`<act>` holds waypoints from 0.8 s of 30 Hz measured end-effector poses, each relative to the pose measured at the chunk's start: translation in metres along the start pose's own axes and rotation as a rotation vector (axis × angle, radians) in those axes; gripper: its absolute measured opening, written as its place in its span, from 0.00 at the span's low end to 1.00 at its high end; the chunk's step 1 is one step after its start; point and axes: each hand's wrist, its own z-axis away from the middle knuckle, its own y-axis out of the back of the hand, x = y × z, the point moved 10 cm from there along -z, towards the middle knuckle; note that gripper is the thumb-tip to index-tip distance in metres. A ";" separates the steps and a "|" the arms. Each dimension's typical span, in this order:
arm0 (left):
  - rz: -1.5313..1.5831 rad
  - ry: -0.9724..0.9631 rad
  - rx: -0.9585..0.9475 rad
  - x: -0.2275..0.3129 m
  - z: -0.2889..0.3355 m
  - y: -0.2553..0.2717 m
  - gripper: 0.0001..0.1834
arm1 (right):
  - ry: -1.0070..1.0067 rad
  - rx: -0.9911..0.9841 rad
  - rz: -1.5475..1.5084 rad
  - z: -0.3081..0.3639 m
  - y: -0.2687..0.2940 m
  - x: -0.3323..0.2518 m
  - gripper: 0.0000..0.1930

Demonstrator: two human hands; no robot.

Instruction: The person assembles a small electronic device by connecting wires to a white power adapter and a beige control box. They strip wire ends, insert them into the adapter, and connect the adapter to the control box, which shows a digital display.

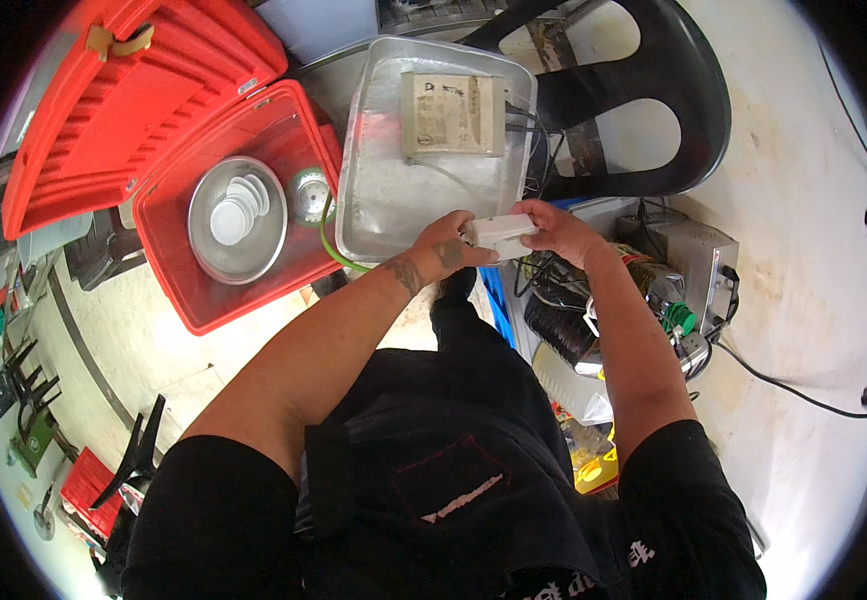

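Hands meet on the small white box (501, 234): your left hand (441, 250) and right hand (557, 228) clasp its ends, steadying it near the clear tray (374, 205).

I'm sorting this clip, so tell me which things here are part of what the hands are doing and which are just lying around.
In hand:
- small white box, held between left hand and right hand
- clear plastic tub just beyond it, with a beige box inside

Lying about:
- red crate holding a metal bowl
- red lid
- black chair
- grey metal box
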 end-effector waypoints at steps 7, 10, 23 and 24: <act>-0.260 -0.049 0.094 0.003 -0.019 -0.001 0.26 | 0.084 0.107 0.621 0.009 0.000 -0.026 0.29; -0.388 -0.230 0.137 0.018 -0.025 -0.011 0.27 | 0.239 0.129 1.050 0.010 -0.022 -0.053 0.33; -0.530 -0.115 0.310 -0.060 0.204 0.039 0.38 | 0.022 0.099 1.082 -0.020 -0.016 -0.045 0.30; -0.553 0.043 0.222 -0.094 0.228 0.044 0.38 | -0.017 0.116 1.090 -0.020 -0.014 -0.043 0.30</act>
